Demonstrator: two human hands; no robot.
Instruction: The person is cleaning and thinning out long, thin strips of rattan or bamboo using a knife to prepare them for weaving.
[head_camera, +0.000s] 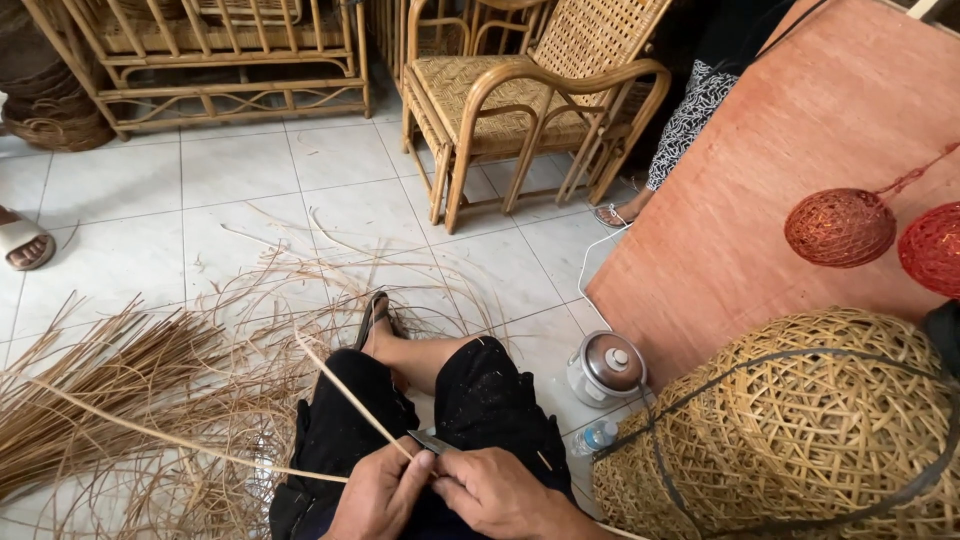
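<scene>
Hands trimming a rattan strip over the lap

Loose rattan strands (120, 390) litter the tiled floor (240, 170) at left; the left hand (380, 495) pinches a thin rattan strip (350, 400), the right hand (495, 490) grips a small knife (432, 441) against it; a woven basket (790, 440) sits right.

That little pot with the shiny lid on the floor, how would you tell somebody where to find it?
Start at the big reddish-brown wooden board leaning on the right. Look at the white tiled floor by its lower left edge, next to the huge round woven rattan ball. There stands a small white round cooker with a coppery metal lid and a white knob, the only smooth, shiny thing among all the woven ones.
</scene>
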